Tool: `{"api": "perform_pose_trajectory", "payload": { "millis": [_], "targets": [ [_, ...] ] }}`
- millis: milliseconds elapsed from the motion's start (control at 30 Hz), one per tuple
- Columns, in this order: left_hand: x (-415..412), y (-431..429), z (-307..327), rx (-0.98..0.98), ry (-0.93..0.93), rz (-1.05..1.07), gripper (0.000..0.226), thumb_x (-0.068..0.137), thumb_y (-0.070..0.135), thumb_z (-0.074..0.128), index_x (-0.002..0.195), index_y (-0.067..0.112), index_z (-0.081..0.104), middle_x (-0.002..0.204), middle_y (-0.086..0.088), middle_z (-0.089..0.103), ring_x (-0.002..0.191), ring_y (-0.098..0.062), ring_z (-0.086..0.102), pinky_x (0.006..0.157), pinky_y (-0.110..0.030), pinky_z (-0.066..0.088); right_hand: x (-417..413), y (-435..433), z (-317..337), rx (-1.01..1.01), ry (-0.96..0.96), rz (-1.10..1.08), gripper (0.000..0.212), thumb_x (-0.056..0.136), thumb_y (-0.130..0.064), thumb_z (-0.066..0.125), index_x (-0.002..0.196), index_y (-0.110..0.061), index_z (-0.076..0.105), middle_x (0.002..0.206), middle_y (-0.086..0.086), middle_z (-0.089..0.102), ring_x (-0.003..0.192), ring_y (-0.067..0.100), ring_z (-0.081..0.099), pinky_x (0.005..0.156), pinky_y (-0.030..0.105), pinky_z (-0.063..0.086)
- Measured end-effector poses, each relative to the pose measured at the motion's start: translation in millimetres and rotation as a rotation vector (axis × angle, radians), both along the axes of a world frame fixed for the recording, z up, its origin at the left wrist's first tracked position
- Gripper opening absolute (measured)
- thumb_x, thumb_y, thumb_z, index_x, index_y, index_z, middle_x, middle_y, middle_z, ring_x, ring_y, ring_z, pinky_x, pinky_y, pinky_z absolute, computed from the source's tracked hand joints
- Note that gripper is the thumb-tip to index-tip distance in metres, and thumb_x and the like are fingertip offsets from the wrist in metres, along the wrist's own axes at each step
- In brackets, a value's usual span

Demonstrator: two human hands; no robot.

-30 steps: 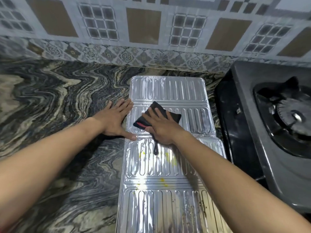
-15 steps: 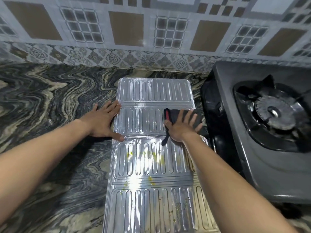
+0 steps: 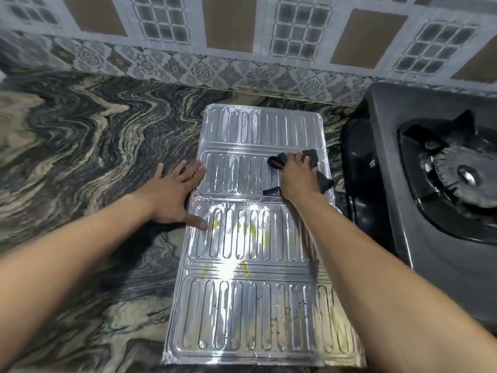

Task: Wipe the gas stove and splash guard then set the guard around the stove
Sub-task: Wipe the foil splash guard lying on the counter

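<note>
A silver ribbed splash guard (image 3: 250, 305) lies flat and unfolded on the marbled counter, with yellow stains on its third panel and dark specks on the nearest one. My right hand (image 3: 298, 179) presses a black cloth (image 3: 312, 157) with a red mark onto the right side of the second panel. My left hand (image 3: 172, 192) lies flat, fingers spread, on the guard's left edge, its thumb on the third panel. The black gas stove (image 3: 398, 184) stands to the right, one burner (image 3: 468, 179) showing.
The marbled counter (image 3: 80, 157) stretches out left of the guard. A patterned tile wall (image 3: 242, 44) runs along the back. The stove's side stands close to the guard's right edge.
My right hand has slid the cloth from the middle of the second panel toward its right edge, bunching it. My left hand has stayed on the guard's left edge.
</note>
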State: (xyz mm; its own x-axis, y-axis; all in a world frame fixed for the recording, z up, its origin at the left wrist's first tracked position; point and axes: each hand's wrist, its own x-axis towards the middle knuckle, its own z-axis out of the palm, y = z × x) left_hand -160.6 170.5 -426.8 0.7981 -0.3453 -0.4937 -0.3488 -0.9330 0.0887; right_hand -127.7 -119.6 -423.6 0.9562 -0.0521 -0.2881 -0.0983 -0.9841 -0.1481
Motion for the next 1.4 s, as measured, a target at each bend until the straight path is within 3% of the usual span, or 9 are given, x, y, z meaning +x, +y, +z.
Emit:
{"api": "perform_pose_trajectory", "payload": {
  "millis": [100,167,333,467,567,633,733,1033,1400],
  "targets": [
    [0.0,0.5,0.9,0.004,0.031,0.004,0.146,0.046,0.104,0.043,0.156,0.030,-0.018,0.160,0.012,-0.029,0.150,-0.017,-0.022,0.118,-0.062,-0.010,11.5,-6.2,22.9,0.107,0.120,0.144,0.047,0.098,-0.004,0.042,0.144,-0.009,0.040,0.144,0.023,0.045,0.127,0.038,0.047,0.096,0.042,0.042],
    [0.2,0.5,1.4,0.004,0.034,0.008,0.146,0.045,0.104,0.043,0.156,0.031,-0.018,0.160,0.013,-0.029,0.150,-0.017,-0.023,0.117,-0.061,-0.011,15.8,-9.5,41.8,0.081,0.198,0.226,0.034,0.101,-0.016,0.044,0.135,-0.015,0.051,0.129,0.014,0.058,0.114,0.034,0.056,0.082,0.035,0.043],
    [-0.1,1.0,3.0,-0.002,0.044,0.005,0.146,0.046,0.103,0.044,0.155,0.031,-0.020,0.160,0.013,-0.030,0.150,-0.018,-0.022,0.117,-0.063,-0.011,-7.0,-8.2,75.4,-0.054,0.354,0.253,0.033,0.098,-0.034,0.050,0.129,-0.027,0.060,0.121,0.004,0.064,0.106,0.030,0.060,0.087,0.036,0.046],
    [1.9,-1.2,6.3,0.009,0.042,-0.010,0.147,0.045,0.103,0.045,0.155,0.030,-0.019,0.160,0.012,-0.029,0.151,-0.021,-0.020,0.117,-0.065,-0.010,-57.8,-8.3,65.2,-0.002,0.445,0.233,0.048,0.100,-0.036,0.047,0.148,-0.030,0.043,0.149,0.004,0.048,0.127,0.029,0.051,0.098,0.037,0.042],
    [1.8,-1.9,7.9,0.007,0.039,-0.017,0.147,0.046,0.101,0.048,0.156,0.029,-0.016,0.161,0.011,-0.027,0.152,-0.022,-0.018,0.116,-0.065,-0.009,-94.9,-10.4,49.9,0.171,0.343,0.168,0.076,0.095,-0.062,0.045,0.158,-0.033,0.015,0.167,-0.003,0.007,0.152,0.022,0.010,0.121,0.047,0.014],
    [0.7,-2.1,9.9,-0.001,0.026,-0.025,0.145,0.048,0.100,0.049,0.157,0.029,-0.015,0.163,0.010,-0.024,0.152,-0.023,-0.015,0.117,-0.065,-0.005,-104.0,-9.0,30.8,0.238,0.160,0.011,0.083,0.094,-0.072,0.032,0.159,-0.030,0.003,0.167,0.003,-0.008,0.153,0.023,-0.007,0.121,0.053,-0.002],
    [-4.7,-2.6,14.4,-0.018,-0.032,-0.081,0.138,0.055,0.097,0.048,0.158,0.027,-0.012,0.165,0.005,-0.017,0.153,-0.024,-0.010,0.119,-0.065,0.000,-111.6,4.8,-7.1,0.072,0.075,-0.168,0.079,0.098,-0.066,0.011,0.157,-0.019,-0.011,0.163,0.016,-0.021,0.148,0.031,-0.026,0.115,0.060,-0.016],
    [-27.0,10.0,5.9,0.038,0.033,-0.132,0.158,0.035,0.105,0.047,0.154,0.029,-0.023,0.160,0.008,-0.029,0.149,-0.022,-0.024,0.115,-0.068,-0.010,-105.1,19.5,-17.5,0.036,0.040,-0.174,0.068,0.101,-0.045,0.019,0.158,-0.019,-0.010,0.164,0.016,-0.017,0.148,0.034,-0.023,0.113,0.065,-0.015],
    [-24.4,7.8,9.1,0.032,0.077,-0.102,0.158,0.036,0.102,0.053,0.153,0.030,-0.024,0.161,0.010,-0.028,0.149,-0.022,-0.025,0.113,-0.071,-0.012,-126.4,92.9,-23.3,0.053,-0.061,0.252,0.067,0.100,-0.043,0.022,0.159,-0.023,-0.004,0.166,0.005,-0.012,0.151,0.031,-0.017,0.116,0.063,-0.011]
  ]
}}
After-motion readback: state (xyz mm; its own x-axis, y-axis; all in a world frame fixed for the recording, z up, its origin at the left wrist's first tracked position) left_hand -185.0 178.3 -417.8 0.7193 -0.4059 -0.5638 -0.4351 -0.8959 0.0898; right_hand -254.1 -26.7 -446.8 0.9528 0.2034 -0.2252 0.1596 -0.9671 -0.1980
